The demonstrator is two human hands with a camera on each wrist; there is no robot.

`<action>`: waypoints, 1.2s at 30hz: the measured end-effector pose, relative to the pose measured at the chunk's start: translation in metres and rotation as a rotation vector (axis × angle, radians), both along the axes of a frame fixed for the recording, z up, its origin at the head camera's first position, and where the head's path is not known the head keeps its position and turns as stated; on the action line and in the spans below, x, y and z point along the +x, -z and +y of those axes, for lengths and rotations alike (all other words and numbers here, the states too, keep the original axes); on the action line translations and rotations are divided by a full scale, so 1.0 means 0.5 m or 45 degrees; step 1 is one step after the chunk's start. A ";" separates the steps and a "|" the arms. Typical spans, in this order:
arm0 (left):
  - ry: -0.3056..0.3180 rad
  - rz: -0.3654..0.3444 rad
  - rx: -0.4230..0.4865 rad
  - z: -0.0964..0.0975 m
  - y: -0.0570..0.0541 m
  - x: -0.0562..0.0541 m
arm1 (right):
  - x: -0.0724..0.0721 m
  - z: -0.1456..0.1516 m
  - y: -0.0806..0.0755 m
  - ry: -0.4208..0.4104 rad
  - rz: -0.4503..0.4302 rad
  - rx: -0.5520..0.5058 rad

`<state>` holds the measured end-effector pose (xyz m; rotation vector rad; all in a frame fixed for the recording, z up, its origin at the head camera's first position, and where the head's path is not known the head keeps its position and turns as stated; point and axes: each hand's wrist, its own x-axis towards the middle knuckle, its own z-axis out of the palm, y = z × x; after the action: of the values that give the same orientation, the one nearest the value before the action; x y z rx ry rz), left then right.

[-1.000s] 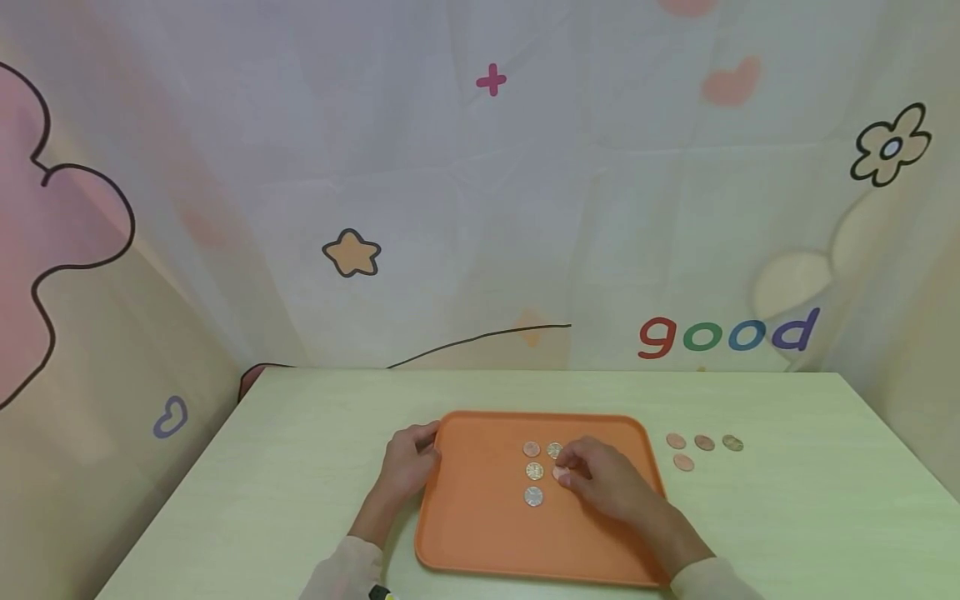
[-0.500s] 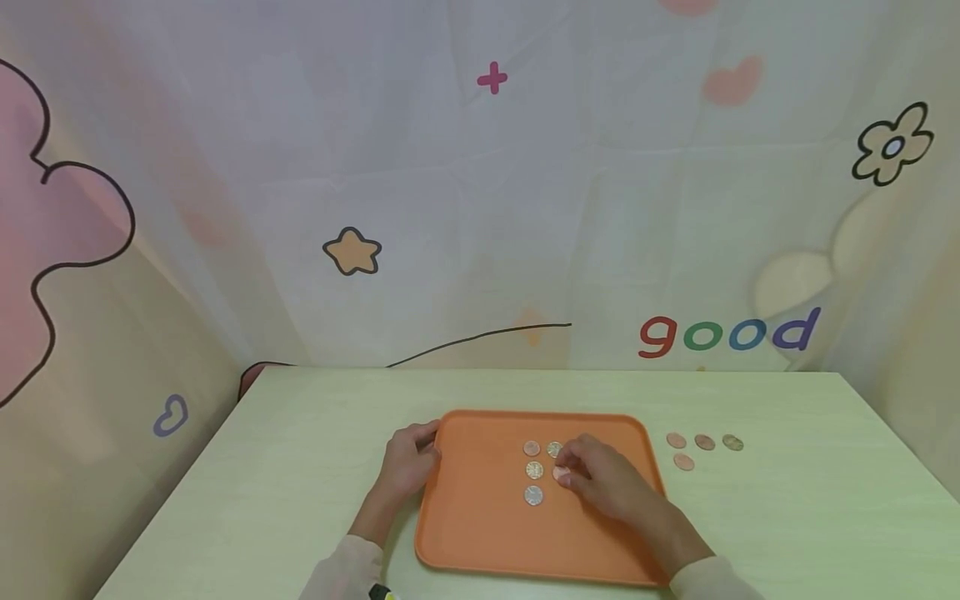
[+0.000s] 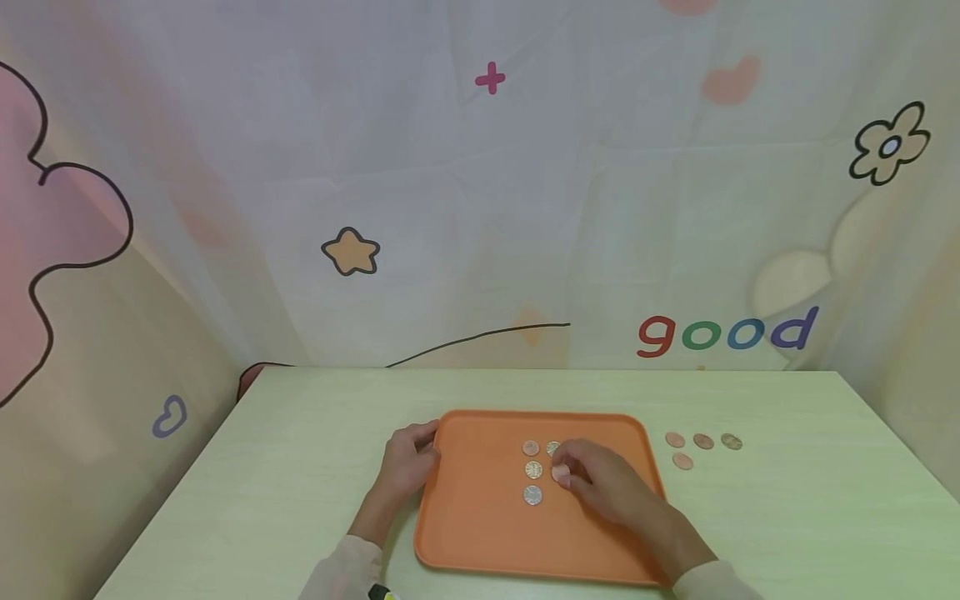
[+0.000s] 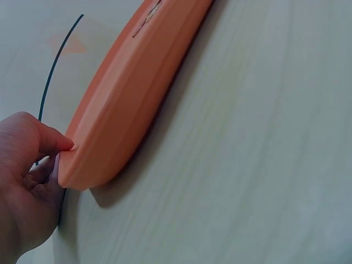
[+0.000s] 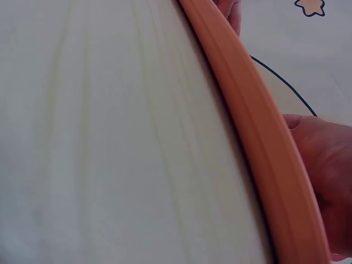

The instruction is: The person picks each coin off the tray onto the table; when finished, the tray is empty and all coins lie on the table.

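Observation:
An orange tray [image 3: 480, 533] lies on the table, and several coins sit in its middle. My left hand [image 3: 408, 460] grips the tray's far left corner; the left wrist view has the thumb [image 4: 58, 140] over the rim and the other fingers outside it. Over the tray, my right hand [image 3: 609, 483] pinches a copper-coloured coin [image 3: 560, 473] between thumb and index finger, close to the tray surface. Left of it run a copper coin [image 3: 531, 448], a gold-coloured coin [image 3: 533, 470] and a silver coin [image 3: 532, 495] in a column. Another gold-coloured coin [image 3: 553, 448] is partly hidden behind the right fingers.
Right of the tray, several loose coins lie on the pale table [image 3: 810, 500], among them a copper one [image 3: 682, 461] and a brassy one [image 3: 732, 442]. A printed curtain [image 3: 450, 208] hangs behind the table's back edge. The tray's raised rim [image 5: 258, 121] runs beneath the right hand.
The right hand has dipped very slightly toward the near side, still at the same coin. The left hand, tray and other coins keep their places.

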<state>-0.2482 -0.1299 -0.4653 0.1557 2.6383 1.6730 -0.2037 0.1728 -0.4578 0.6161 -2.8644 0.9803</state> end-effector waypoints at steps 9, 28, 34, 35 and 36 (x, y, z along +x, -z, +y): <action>-0.001 -0.001 0.002 0.000 -0.005 0.004 | -0.002 0.003 0.000 -0.024 -0.069 -0.017; -0.011 0.015 -0.027 0.001 -0.002 0.000 | -0.009 0.019 0.012 -0.090 -0.157 -0.191; -0.007 0.032 -0.026 0.001 -0.001 0.001 | -0.006 0.022 0.009 -0.056 -0.197 -0.273; -0.006 0.032 -0.023 0.001 -0.001 0.001 | -0.005 0.022 0.008 -0.049 -0.203 -0.282; -0.005 0.030 -0.020 0.001 -0.002 0.001 | -0.004 0.022 0.007 -0.043 -0.209 -0.289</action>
<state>-0.2475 -0.1293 -0.4644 0.1712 2.6696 1.6618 -0.2060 0.1835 -0.4614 0.5907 -2.8260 1.3976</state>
